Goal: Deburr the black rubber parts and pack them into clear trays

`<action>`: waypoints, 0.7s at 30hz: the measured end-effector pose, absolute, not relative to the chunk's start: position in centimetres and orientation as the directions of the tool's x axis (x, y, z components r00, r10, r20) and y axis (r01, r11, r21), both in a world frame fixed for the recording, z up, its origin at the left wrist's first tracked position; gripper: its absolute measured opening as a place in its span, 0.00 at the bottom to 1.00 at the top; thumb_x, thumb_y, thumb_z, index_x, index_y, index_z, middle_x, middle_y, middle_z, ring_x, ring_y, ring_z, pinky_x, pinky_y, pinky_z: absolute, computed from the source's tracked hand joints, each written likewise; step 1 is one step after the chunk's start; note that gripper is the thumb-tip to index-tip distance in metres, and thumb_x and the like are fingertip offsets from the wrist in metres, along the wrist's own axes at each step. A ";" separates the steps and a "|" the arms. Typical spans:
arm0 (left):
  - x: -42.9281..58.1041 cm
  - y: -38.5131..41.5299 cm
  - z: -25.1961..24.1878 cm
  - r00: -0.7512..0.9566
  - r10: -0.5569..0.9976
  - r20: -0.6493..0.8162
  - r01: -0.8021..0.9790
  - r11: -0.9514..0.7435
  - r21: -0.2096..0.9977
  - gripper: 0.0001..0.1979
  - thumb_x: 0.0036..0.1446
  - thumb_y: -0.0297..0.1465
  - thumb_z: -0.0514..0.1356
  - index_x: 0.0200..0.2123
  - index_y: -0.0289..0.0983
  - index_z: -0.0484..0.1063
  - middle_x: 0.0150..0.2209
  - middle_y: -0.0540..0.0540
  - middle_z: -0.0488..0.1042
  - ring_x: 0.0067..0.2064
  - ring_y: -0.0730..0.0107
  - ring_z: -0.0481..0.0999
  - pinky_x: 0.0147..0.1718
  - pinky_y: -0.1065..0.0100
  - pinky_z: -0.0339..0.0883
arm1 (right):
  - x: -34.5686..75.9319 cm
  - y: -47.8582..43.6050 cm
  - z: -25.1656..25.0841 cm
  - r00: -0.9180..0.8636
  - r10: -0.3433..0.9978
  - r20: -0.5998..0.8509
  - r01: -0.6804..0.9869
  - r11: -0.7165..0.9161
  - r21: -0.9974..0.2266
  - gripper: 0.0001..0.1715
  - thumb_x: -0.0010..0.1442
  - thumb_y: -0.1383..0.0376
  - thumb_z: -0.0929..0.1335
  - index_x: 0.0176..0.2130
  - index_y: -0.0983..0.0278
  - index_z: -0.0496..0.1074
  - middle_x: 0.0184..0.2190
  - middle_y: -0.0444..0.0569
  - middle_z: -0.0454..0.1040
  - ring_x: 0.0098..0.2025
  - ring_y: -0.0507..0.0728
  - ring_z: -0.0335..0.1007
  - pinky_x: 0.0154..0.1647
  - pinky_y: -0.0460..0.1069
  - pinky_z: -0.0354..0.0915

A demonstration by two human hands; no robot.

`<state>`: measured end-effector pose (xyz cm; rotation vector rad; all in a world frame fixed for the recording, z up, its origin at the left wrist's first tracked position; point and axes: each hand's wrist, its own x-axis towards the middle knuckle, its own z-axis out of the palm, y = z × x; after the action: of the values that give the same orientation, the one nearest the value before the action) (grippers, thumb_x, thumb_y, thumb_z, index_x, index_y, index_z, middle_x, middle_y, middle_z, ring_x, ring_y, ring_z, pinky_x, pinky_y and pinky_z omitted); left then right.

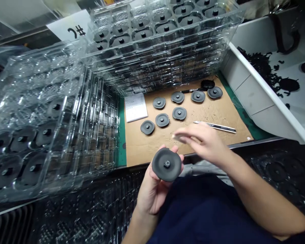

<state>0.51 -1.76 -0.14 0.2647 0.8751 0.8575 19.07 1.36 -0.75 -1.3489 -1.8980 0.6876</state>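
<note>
Stacked clear plastic trays [91, 135] stand leftmost. The left hand [157, 193] grips a black rubber disc [166, 164] from beneath, at the cardboard mat's [134, 145] near edge, where more discs [162, 120] lie. The right hand [203, 144] hovers near a utility knife [215, 126]; whether it holds anything, blur hides.

**Bright, fairly even light, with hard glare on the plastic and bent edges**

Above the cardboard [198, 108], the plastic trays [152, 51] flash white highlights, and those to its left bow outward toward the frame edge. The right hand [200, 142], just in front of it, is motion-blurred and casts a soft shadow. The floor below it falls dim and grainy; the light's source is out of view.
</note>
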 end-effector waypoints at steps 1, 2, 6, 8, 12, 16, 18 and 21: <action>0.3 -1.7 0.0 0.346 0.760 -0.550 -0.572 0.635 0.518 0.32 0.40 0.44 0.68 0.51 0.44 0.70 0.54 0.43 0.71 0.52 0.50 0.73 0.52 0.56 0.68 | 19.7 1.3 -2.4 -0.137 0.981 0.140 0.622 0.195 -0.758 0.12 0.63 0.65 0.63 0.45 0.59 0.73 0.39 0.46 0.77 0.40 0.53 0.71 0.41 0.50 0.59; 0.0 -1.7 0.1 0.347 0.770 -0.535 -0.593 0.622 0.511 0.31 0.41 0.43 0.68 0.51 0.45 0.70 0.55 0.43 0.71 0.53 0.51 0.72 0.52 0.58 0.67 | 20.3 1.0 -4.0 -0.075 0.995 0.062 0.645 0.095 -0.758 0.13 0.63 0.64 0.63 0.45 0.59 0.74 0.39 0.46 0.77 0.40 0.55 0.71 0.41 0.51 0.60; 0.0 -1.7 0.0 0.367 0.791 -0.489 -0.611 0.601 0.515 0.29 0.44 0.40 0.68 0.51 0.44 0.70 0.53 0.43 0.72 0.51 0.54 0.74 0.49 0.61 0.70 | 20.8 -0.6 -8.0 -0.080 0.994 -0.073 0.599 -0.011 -0.801 0.13 0.62 0.63 0.63 0.42 0.60 0.75 0.38 0.47 0.78 0.40 0.56 0.73 0.41 0.51 0.65; 0.5 -1.6 -0.1 0.378 0.794 -0.476 -0.602 0.602 0.525 0.28 0.45 0.39 0.67 0.51 0.43 0.69 0.53 0.43 0.72 0.51 0.53 0.74 0.49 0.61 0.70 | 20.2 -1.0 -6.8 -0.074 0.994 -0.078 0.574 -0.021 -0.819 0.14 0.63 0.63 0.62 0.44 0.60 0.74 0.40 0.47 0.78 0.40 0.55 0.73 0.39 0.50 0.66; 1.4 -1.7 -0.2 0.373 0.803 -0.465 -0.573 0.593 0.566 0.28 0.47 0.37 0.67 0.53 0.43 0.68 0.54 0.43 0.71 0.54 0.53 0.71 0.51 0.60 0.68 | 18.3 -1.2 -0.2 -0.012 0.984 0.175 0.505 0.157 -0.849 0.17 0.63 0.64 0.62 0.51 0.60 0.68 0.46 0.48 0.74 0.43 0.55 0.70 0.42 0.50 0.66; 1.3 -1.7 -0.2 0.348 0.796 -0.496 -0.510 0.605 0.612 0.25 0.54 0.33 0.63 0.55 0.44 0.64 0.54 0.44 0.71 0.55 0.56 0.70 0.50 0.63 0.68 | 16.4 -1.9 3.5 -0.213 0.881 0.423 0.425 0.474 -0.771 0.15 0.62 0.71 0.62 0.48 0.67 0.69 0.38 0.50 0.75 0.38 0.55 0.69 0.43 0.52 0.64; 1.4 -1.5 -0.2 0.309 0.810 -0.499 -0.486 0.585 0.649 0.27 0.52 0.29 0.65 0.55 0.45 0.64 0.55 0.45 0.70 0.54 0.55 0.71 0.48 0.64 0.70 | 16.1 -1.9 3.6 -0.324 0.880 0.349 0.386 0.459 -0.800 0.13 0.61 0.72 0.61 0.46 0.67 0.70 0.36 0.49 0.75 0.37 0.54 0.68 0.41 0.50 0.64; 2.1 -1.5 0.0 0.281 0.813 -0.510 -0.463 0.580 0.670 0.26 0.49 0.30 0.66 0.53 0.43 0.66 0.54 0.45 0.71 0.54 0.56 0.71 0.48 0.66 0.70 | 16.0 -1.3 3.2 -0.304 0.899 0.315 0.417 0.423 -0.805 0.12 0.62 0.71 0.61 0.44 0.66 0.70 0.36 0.49 0.75 0.37 0.54 0.68 0.41 0.50 0.63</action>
<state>2.11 -1.46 -0.02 0.4347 0.9433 0.8918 16.03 -1.28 3.21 -1.1187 -1.8956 0.7808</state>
